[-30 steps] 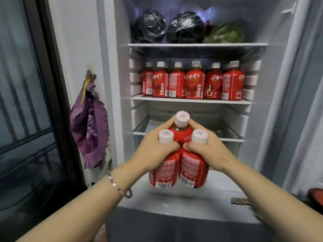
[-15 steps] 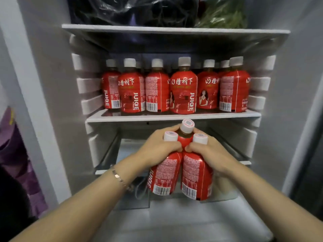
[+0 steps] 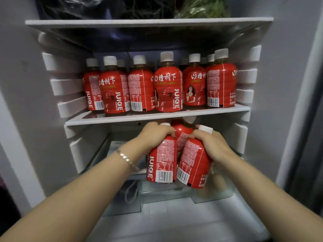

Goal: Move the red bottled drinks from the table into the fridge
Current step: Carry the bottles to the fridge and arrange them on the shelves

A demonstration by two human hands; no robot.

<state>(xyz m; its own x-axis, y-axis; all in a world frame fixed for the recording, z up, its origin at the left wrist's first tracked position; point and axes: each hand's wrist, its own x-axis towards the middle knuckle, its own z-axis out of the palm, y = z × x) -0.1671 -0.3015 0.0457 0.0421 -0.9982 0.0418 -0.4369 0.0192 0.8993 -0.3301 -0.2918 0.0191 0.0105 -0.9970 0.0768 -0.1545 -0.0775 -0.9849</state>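
Three red juice bottles with white caps are bunched between my hands inside the open fridge, just under the middle shelf [image 3: 122, 119]. My left hand [image 3: 154, 134] grips the shoulder of the left bottle [image 3: 162, 163]. My right hand [image 3: 209, 145] grips the right bottle [image 3: 194, 165]. The third bottle [image 3: 181, 131] is squeezed between them at the back, tilted, its cap near the shelf's underside. Several more red bottles [image 3: 167, 88] stand in a row on the middle shelf.
Dark plastic bags [image 3: 87, 6] and leafy greens [image 3: 202, 7] lie on the top shelf. A clear drawer [image 3: 174, 193] sits below my hands. White rail ribs [image 3: 70, 88] line both fridge walls. The fridge's right wall [image 3: 288, 102] is close.
My view has come closer to the fridge. Both hands have carried the three bottles forward and up into the space beneath the middle shelf, tilting them back.
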